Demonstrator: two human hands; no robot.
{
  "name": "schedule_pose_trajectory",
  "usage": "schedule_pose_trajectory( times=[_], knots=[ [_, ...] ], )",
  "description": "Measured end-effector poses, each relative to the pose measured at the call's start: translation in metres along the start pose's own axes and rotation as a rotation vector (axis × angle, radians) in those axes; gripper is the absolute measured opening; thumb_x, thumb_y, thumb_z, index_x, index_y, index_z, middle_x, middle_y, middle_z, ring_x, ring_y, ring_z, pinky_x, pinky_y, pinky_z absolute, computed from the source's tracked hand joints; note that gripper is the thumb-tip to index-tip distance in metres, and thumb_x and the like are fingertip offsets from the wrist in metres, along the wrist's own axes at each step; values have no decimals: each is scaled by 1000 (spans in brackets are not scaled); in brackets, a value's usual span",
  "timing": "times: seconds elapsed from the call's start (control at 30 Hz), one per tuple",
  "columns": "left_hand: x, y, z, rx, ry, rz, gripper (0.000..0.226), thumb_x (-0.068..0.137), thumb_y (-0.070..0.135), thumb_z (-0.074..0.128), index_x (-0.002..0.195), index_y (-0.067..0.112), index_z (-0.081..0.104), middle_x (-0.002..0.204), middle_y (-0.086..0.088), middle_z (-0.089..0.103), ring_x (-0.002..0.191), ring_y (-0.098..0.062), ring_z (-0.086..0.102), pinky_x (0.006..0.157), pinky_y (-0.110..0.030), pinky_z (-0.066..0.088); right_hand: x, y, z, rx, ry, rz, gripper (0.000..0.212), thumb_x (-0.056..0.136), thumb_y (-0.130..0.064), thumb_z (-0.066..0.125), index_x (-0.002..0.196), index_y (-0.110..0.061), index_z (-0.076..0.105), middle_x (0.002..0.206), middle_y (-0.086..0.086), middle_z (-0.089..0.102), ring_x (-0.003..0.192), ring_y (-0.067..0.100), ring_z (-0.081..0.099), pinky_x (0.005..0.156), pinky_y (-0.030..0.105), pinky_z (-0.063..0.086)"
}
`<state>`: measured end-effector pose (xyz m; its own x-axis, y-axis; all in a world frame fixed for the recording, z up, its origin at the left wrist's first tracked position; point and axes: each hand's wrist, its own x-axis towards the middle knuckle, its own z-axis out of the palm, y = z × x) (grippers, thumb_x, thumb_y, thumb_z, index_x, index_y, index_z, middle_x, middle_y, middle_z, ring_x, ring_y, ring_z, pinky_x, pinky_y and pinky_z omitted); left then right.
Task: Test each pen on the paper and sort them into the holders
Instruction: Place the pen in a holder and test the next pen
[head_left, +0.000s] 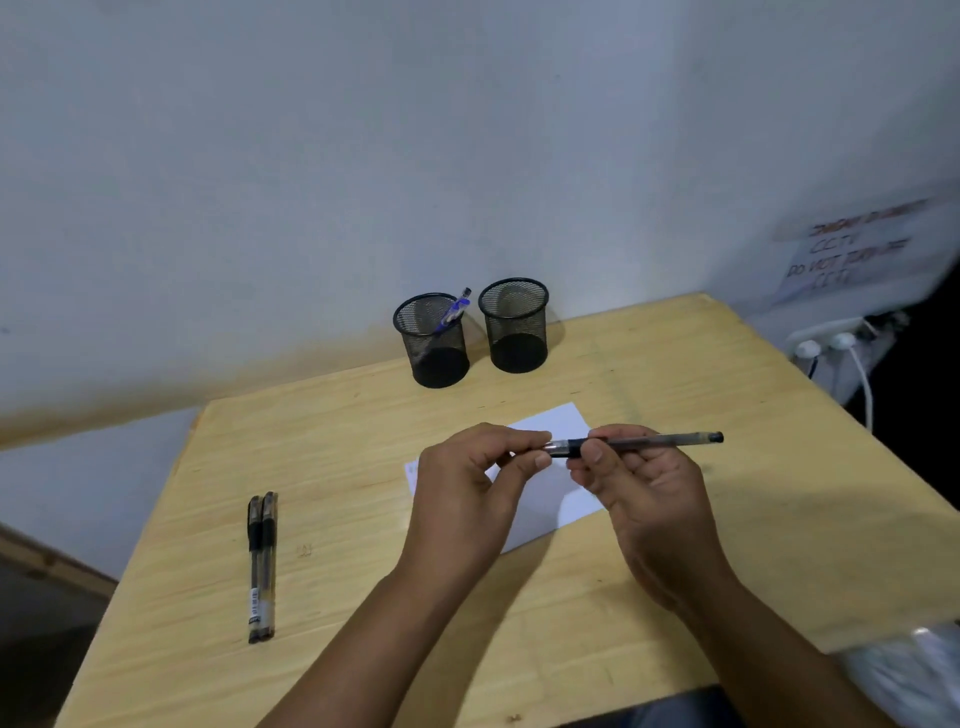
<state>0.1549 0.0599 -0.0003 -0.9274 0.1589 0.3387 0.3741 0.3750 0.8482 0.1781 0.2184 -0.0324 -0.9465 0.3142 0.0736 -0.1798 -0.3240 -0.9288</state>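
A black gel pen (654, 441) is held level above the white paper (550, 499). My right hand (639, 483) grips its barrel near the black grip. My left hand (467, 483) pinches the pen's left end, where a clear cap or tip shows. Two more black pens (262, 566) lie side by side on the table's left part. At the back stand two black mesh holders: the left holder (434, 343) has a blue pen (453, 312) leaning in it, and no pen shows in the right holder (515, 327).
The wooden table (363, 597) meets a white wall at the back. A wall socket with white plugs and cables (831, 348) sits off the right edge. A crumpled plastic bag (904, 670) lies at the lower right corner.
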Motion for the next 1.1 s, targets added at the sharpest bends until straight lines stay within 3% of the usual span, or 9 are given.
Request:
schedule_pose_trajectory(
  times=[0.1,0.27,0.43,0.53,0.67,0.77,0.87,1.0,1.1],
  knots=[
    [10,15,28,37,-130,71,18,84,18,76,97,31,78,88,21,73,85,-3,65,71,-12,47,-2,-16,-30,36,110,45,3,88,-11,65,87,-12,67,85,8,75,81,21,71,78,31,57],
    [2,35,105,104,-418,253,39,89,35,70,127,35,63,102,25,65,92,-1,56,80,-10,41,-29,-46,-110,274,342,83,25,60,-24,76,81,-12,69,83,7,75,78,18,74,67,25,60],
    [-20,38,179,223,-643,475,49,90,49,57,133,25,58,117,7,64,108,-12,54,94,-18,38,-76,-44,-205,274,716,40,5,91,-7,59,88,-9,63,77,3,73,72,17,72,64,23,60],
    [-25,37,211,306,-752,590,53,89,51,51,131,21,61,129,-3,60,120,-22,52,103,-33,43,-115,-28,-257,197,931,63,5,94,-4,60,90,-6,63,83,10,71,75,23,70,70,28,58],
    [-24,36,244,466,-838,696,58,90,53,43,134,18,59,144,-12,50,130,-32,45,111,-35,30,-170,20,-314,63,1154,234,14,92,-10,63,95,2,69,97,26,70,84,33,66,75,39,49],
    [-28,34,254,552,-840,770,60,92,50,38,135,13,58,144,-19,50,130,-37,45,112,-40,28,-208,68,-349,-44,1214,443,16,87,-11,68,97,0,74,97,23,73,81,32,70,73,39,55],
    [-29,33,256,540,-837,771,58,93,48,40,136,13,57,144,-18,50,131,-35,42,115,-40,27,-232,108,-367,81,1321,611,19,84,-16,73,86,3,73,87,25,73,70,32,70,72,44,56],
    [-29,32,256,536,-843,719,55,93,50,46,137,20,57,147,-11,48,136,-31,39,116,-37,26,-245,137,-373,91,1332,715,24,82,-24,77,78,0,74,81,19,74,82,36,72,88,51,57],
    [-28,30,257,502,-854,712,56,92,53,44,136,21,57,148,-9,47,138,-28,37,117,-38,27,-230,123,-359,-24,1290,731,26,88,-16,71,95,8,70,75,16,68,68,28,66,71,40,59]
  ],
)
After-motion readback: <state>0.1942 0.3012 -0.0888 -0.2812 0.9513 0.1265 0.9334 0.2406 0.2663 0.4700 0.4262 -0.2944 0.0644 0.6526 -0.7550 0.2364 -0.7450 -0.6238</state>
